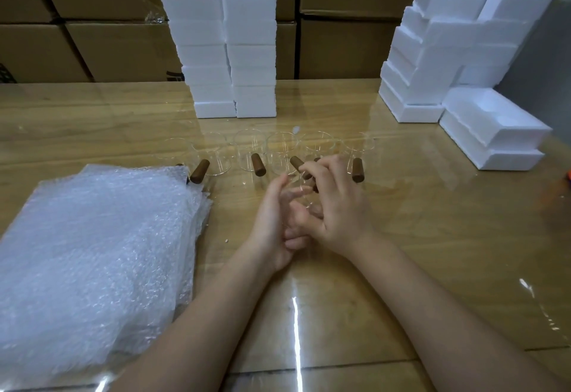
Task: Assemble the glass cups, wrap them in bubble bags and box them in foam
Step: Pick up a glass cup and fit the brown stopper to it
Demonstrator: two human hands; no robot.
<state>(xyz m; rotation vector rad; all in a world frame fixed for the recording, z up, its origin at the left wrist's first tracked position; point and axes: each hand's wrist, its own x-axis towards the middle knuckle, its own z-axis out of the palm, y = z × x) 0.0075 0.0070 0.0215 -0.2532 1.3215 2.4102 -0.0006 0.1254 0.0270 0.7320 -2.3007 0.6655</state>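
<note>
Both my hands meet at the table's middle around a clear glass cup (302, 196), which is hard to make out between them. My left hand (275, 224) cups it from the left with the fingers curled under. My right hand (338, 203) grips it from the right, fingertips near a dark wooden handle (315, 188). Behind the hands stands a row of several glass cups (247, 153) with brown wooden handles (258, 164). A stack of bubble bags (92, 252) lies at the left.
Two tall stacks of white foam boxes (234, 51) stand at the back centre, with more foam pieces (448, 51) piled at the right and an open foam tray (494, 125) in front of them. Cardboard cartons (346, 48) line the wall behind. The glossy wooden table (417, 237) reflects light.
</note>
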